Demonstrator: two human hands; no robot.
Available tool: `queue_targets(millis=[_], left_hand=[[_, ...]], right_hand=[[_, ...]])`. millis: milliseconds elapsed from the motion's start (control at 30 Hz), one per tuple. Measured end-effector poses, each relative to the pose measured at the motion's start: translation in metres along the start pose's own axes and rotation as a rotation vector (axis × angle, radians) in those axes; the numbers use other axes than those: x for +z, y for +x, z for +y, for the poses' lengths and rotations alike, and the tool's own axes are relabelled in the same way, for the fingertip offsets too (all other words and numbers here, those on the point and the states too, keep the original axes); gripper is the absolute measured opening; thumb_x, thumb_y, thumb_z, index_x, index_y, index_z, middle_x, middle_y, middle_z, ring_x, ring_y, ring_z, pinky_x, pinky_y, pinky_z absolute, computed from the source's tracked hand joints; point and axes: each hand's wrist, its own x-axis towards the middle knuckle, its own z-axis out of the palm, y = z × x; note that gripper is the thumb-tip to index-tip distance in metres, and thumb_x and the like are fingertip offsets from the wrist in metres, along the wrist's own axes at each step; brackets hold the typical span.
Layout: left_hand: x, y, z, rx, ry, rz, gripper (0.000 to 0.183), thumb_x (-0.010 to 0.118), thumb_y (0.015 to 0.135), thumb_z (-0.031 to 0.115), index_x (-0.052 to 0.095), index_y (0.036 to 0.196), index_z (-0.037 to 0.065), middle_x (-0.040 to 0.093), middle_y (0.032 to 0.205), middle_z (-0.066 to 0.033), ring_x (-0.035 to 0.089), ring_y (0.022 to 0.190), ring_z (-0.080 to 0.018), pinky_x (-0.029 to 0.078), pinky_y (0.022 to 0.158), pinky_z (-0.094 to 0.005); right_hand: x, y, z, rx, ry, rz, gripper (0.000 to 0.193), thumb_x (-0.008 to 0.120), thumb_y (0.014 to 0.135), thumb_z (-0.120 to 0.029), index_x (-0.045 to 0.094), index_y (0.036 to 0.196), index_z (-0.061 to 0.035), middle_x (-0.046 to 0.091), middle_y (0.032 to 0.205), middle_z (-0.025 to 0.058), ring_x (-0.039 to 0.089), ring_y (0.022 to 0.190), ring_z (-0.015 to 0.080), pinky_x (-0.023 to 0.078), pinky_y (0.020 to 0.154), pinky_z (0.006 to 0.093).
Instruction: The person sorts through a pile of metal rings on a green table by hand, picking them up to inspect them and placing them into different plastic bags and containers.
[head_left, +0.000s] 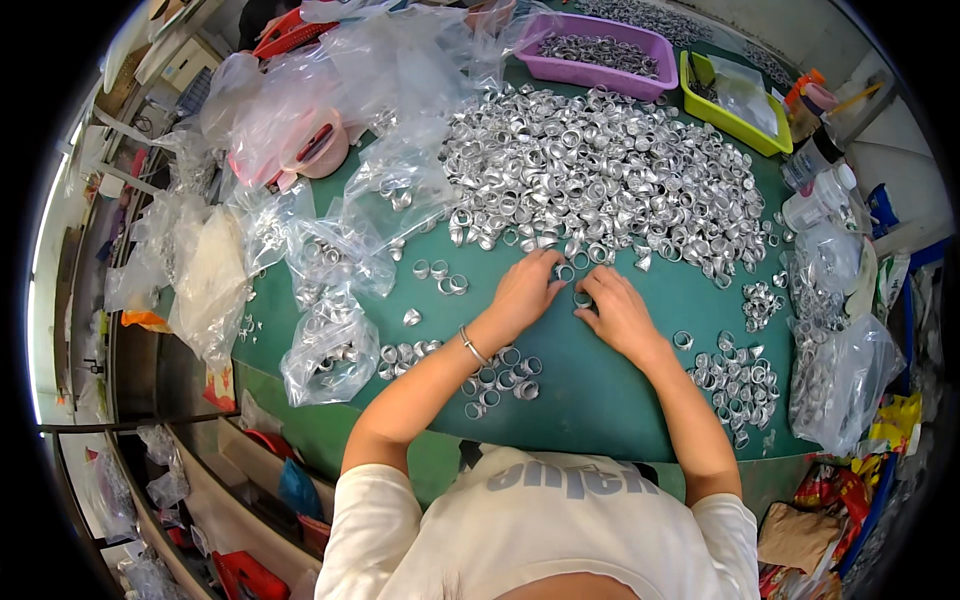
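A large heap of silver metal rings (600, 170) covers the far middle of the green tabletop (600, 410). At the heap's near edge, my left hand (527, 292) has its fingers closed on a silver ring (565, 272). Close beside it on the right, my right hand (620, 312) pinches another ring (583, 299) between thumb and fingers. A metal bangle (470, 345) circles my left wrist. Beneath and beside my left forearm lies a cluster of rings (505, 380). Further rings (735, 385) are grouped right of my right forearm, and several more (440, 276) sit left of my left hand.
Clear plastic bags with rings (330, 350) lie at the left; another full bag (840, 370) is at the right edge. A purple basin (600, 80) of rings and a lime-green tray (735, 118) stand behind the heap. Bottles (820, 198) stand right, a pink tub (325, 150) back left.
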Motion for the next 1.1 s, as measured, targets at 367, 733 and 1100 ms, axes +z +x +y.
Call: queue_targets(millis=[367, 733, 1100], left_hand=[[-0.019, -0.017, 0.015, -0.178, -0.069, -0.187, 0.033, 0.076, 0.074, 0.022, 0.062, 0.098, 0.004, 0.058, 0.064, -0.0078, 0.058, 0.060, -0.0263, 0.045, 0.056, -0.0370], [-0.022, -0.010, 0.015, -0.134, -0.076, -0.247, 0.032, 0.073, 0.076, 0.015, 0.060, 0.104, 0.005, 0.058, 0.073, -0.0094, 0.057, 0.065, -0.0267, 0.045, 0.060, -0.0376], [-0.016, -0.028, 0.018, -0.012, -0.031, -0.275, 0.034, 0.073, 0.072, 0.007, 0.055, 0.101, 0.006, 0.053, 0.096, -0.0121, 0.057, 0.091, -0.0327, 0.048, 0.076, -0.0409]], right_hand=[[0.023, 0.036, 0.008, -0.018, -0.207, 0.270, 0.013, 0.069, 0.073, -0.011, 0.065, 0.080, -0.0022, 0.052, 0.089, 0.0087, 0.050, 0.090, 0.0260, 0.040, 0.077, 0.0357], [-0.021, -0.005, 0.025, -0.103, -0.040, -0.029, 0.019, 0.067, 0.076, -0.008, 0.066, 0.094, -0.0046, 0.056, 0.089, 0.0060, 0.052, 0.094, 0.0253, 0.042, 0.084, 0.0369], [-0.018, -0.009, 0.014, 0.105, 0.337, -0.161, 0.027, 0.070, 0.075, -0.004, 0.061, 0.100, -0.0044, 0.053, 0.102, 0.0091, 0.052, 0.101, 0.0292, 0.043, 0.086, 0.0391]])
